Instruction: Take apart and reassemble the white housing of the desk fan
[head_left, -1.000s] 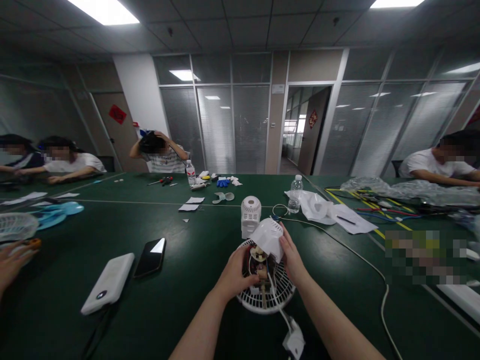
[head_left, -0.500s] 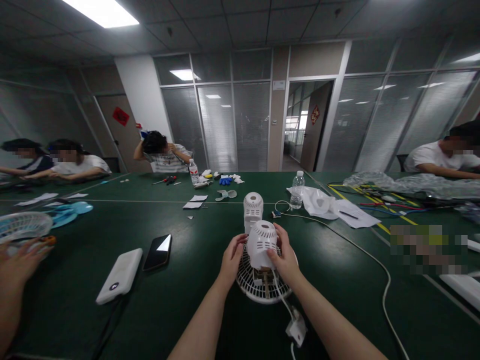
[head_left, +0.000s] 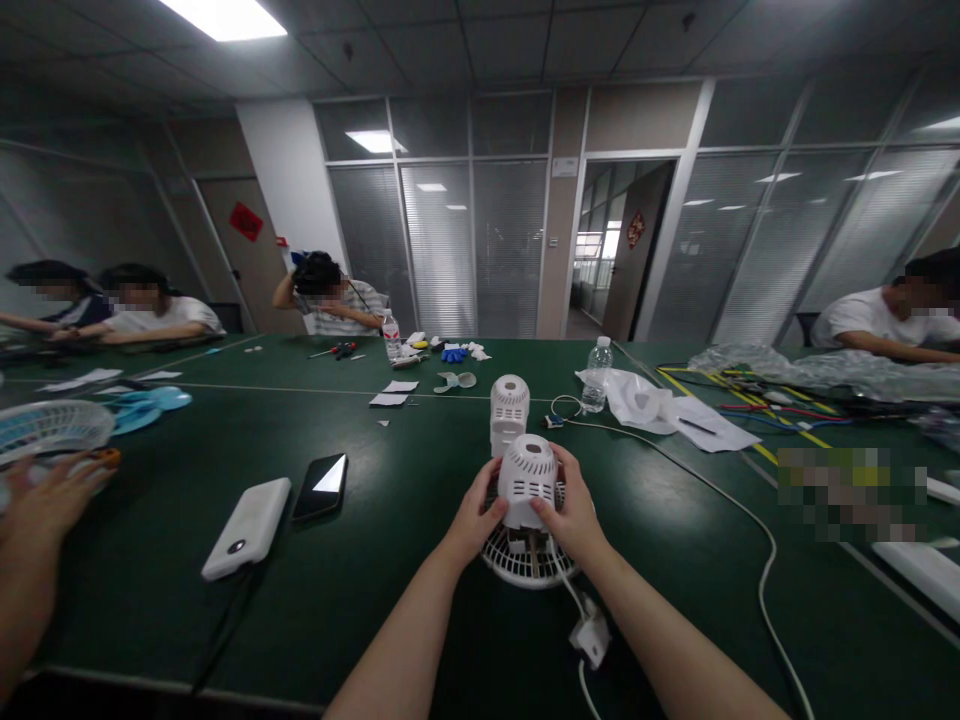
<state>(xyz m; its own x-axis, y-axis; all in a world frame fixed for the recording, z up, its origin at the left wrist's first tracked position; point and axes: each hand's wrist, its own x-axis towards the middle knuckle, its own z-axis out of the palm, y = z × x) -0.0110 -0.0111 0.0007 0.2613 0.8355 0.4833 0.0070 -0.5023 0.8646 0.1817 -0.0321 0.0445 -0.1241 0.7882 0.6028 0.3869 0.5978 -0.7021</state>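
Both my hands are closed around a white slotted fan motor housing [head_left: 527, 472], upright on a fan that lies grille-down. My left hand [head_left: 474, 515] grips its left side, the thumb near the lower rim. On the other side my right hand [head_left: 577, 510] wraps the housing, its thumb on the lower front. Beneath it spreads the round white fan grille [head_left: 517, 570]. A white cable runs from below the housing to a white plug-like block [head_left: 589, 638]. Directly behind stands a similar white housing [head_left: 509, 405], apart from my fingers.
A white power bank [head_left: 251, 525] and a phone [head_left: 321, 487] lie to the left. Another person's hand [head_left: 52, 490] rests by a fan grille at far left. Water bottle [head_left: 598, 375], papers [head_left: 712, 425] and a long cable [head_left: 739, 505] occupy the right side.
My left fingers have closed in on the housing, the thumb now against its lower left. The housing stays over the fan. The view has shifted slightly.
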